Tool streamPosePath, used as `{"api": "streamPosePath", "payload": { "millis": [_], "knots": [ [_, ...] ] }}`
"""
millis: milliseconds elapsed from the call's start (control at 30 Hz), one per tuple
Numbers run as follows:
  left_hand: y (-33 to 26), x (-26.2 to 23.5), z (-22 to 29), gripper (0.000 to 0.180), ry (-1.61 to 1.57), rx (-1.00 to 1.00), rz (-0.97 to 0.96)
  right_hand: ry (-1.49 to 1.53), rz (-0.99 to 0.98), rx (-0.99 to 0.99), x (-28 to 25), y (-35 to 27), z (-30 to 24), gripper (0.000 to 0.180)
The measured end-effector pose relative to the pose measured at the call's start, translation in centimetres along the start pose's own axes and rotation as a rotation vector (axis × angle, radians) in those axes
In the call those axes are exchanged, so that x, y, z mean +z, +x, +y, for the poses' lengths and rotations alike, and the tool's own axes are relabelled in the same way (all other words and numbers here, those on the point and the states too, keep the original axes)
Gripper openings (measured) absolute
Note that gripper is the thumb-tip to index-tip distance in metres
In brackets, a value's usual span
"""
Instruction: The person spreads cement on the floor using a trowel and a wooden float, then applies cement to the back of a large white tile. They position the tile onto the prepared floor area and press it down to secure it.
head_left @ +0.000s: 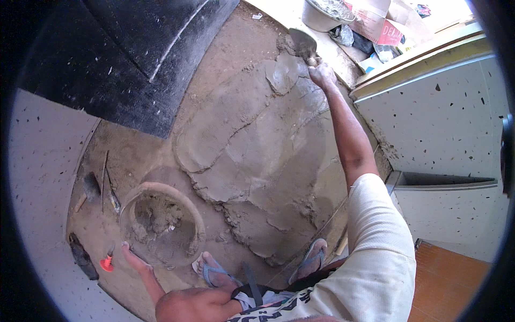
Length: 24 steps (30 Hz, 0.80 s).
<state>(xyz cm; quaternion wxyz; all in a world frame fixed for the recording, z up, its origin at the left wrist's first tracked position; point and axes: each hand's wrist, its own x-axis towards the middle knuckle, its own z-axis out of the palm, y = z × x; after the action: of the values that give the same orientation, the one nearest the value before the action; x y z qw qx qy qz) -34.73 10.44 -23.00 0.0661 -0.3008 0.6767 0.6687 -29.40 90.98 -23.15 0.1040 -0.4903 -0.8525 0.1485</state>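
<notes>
My right hand [322, 75] is stretched far forward and closed around the handle of a trowel [303, 43]. The trowel's blade lies at the far edge of a broad layer of wet grey mortar [241, 139] on the floor. My left hand [137, 260] is low on the left, beside a round bucket [198, 214] with some mortar in it. Its fingers look stretched out along the bucket's near side; whether they touch it I cannot tell. The trowel's handle is mostly hidden by my right hand.
Left of the bucket lie a hand tool with a dark head [91, 186], thin rods [104, 180], a red-orange guarded chisel [107, 263] and a dark object [82, 256]. A black sheet [123, 59] covers the far left. A basin [322, 19] and cardboard box [370, 21] stand far right, near speckled walls [440, 112].
</notes>
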Motion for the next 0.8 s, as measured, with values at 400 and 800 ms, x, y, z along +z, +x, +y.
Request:
{"api": "streamPosePath", "payload": {
  "millis": [400,800],
  "knots": [
    [0.7,1.9,-0.9,0.047,0.016,-0.044,0.072,0.347,-0.447,0.164,0.5,6.1,3.3,0.032],
    [1.1,1.6,-0.6,0.047,0.001,-0.046,0.06,0.781,-0.552,0.348,-0.4,-1.4,4.0,0.029]
  ]
}}
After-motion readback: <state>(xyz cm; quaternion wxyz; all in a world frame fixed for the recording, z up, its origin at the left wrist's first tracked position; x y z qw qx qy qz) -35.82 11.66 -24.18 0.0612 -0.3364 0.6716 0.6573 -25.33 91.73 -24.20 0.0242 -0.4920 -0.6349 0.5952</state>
